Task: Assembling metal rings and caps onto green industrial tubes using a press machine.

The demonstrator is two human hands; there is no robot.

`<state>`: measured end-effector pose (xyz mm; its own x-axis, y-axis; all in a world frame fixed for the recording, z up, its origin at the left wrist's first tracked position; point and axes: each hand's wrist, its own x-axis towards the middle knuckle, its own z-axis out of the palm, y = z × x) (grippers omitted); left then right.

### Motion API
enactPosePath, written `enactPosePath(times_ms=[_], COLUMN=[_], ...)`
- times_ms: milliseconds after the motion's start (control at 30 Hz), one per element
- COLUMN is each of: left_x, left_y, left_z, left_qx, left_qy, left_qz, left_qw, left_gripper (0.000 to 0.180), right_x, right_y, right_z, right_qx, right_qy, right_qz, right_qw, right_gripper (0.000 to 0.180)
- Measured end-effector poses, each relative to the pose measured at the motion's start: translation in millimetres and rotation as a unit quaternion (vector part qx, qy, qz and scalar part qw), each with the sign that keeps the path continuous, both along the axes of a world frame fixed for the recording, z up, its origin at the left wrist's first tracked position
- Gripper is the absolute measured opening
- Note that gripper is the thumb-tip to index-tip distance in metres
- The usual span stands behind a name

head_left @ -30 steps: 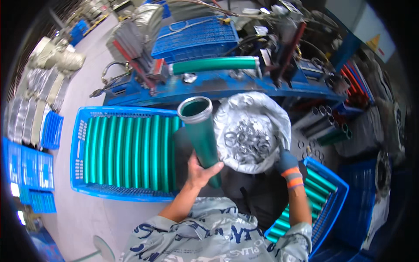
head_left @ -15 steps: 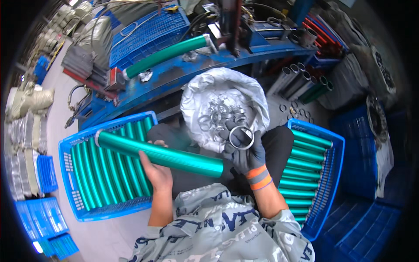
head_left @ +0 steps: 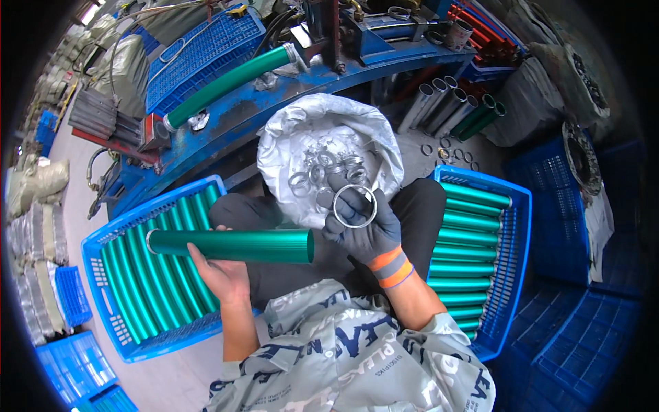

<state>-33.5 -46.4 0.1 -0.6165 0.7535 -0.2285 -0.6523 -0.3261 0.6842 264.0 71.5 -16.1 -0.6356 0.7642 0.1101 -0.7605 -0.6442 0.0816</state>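
My bare left hand (head_left: 223,273) is closed around a green metal tube (head_left: 240,245) from below, its thumb along the near side. The tube lies roughly level, and a silver ring caps its left end. In a grey glove with an orange cuff, my right hand (head_left: 371,233) grips a silver metal ring (head_left: 354,206), facing up, a short way from the tube's right end. Ring and tube are apart. Beyond my hands stands a white sack (head_left: 278,147), rolled open, with several loose silver rings (head_left: 336,168) inside.
Blue crates of green tubes flank me, a left crate (head_left: 130,353) and a right crate (head_left: 516,275). Behind the sack runs a blue machine bench (head_left: 240,103) bearing another green tube (head_left: 230,86). Upright tubes (head_left: 446,110) and scattered rings (head_left: 446,154) are on the floor at right.
The tube has swung from sloping down rightward to nearly level. My right hand with the ring has moved up and left in view, as the whole scene has also shifted left.
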Motion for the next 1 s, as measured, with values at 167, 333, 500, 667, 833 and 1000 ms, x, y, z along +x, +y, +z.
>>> enactPosePath(times_ms=[167, 333, 500, 667, 833, 1000], left_x=[-1, 1, 16, 26, 26, 26], left_y=[-1, -1, 1, 6, 2, -1], left_z=[3, 0, 1, 2, 4, 4], left_qx=[-0.034, -0.036, 0.009, -0.025, 0.0, -0.012], left_qy=[-0.051, -0.049, 0.007, -0.013, 0.075, 0.035], left_qz=[0.008, -0.006, -0.025, -0.008, 0.0, -0.001], left_qw=[0.998, 0.998, 1.0, 1.0, 0.997, 0.999], left_gripper=[0.053, 0.05, 0.047, 0.048, 0.045, 0.042], right_x=[6, 6, 10, 10, 6, 0], right_y=[-5, -2, -9, -16, -9, -8], right_z=[0, -16, -41, -60, -56, -36], right_qx=[0.025, 0.045, 0.009, 0.118, 0.152, 0.145], right_qy=[-0.078, -0.134, -0.22, -0.32, -0.349, -0.343], right_qz=[-0.031, -0.075, -0.103, -0.102, -0.143, -0.123], right_qw=[0.996, 0.987, 0.97, 0.934, 0.914, 0.92], right_gripper=[0.087, 0.08, 0.054, 0.036, 0.081, 0.109])
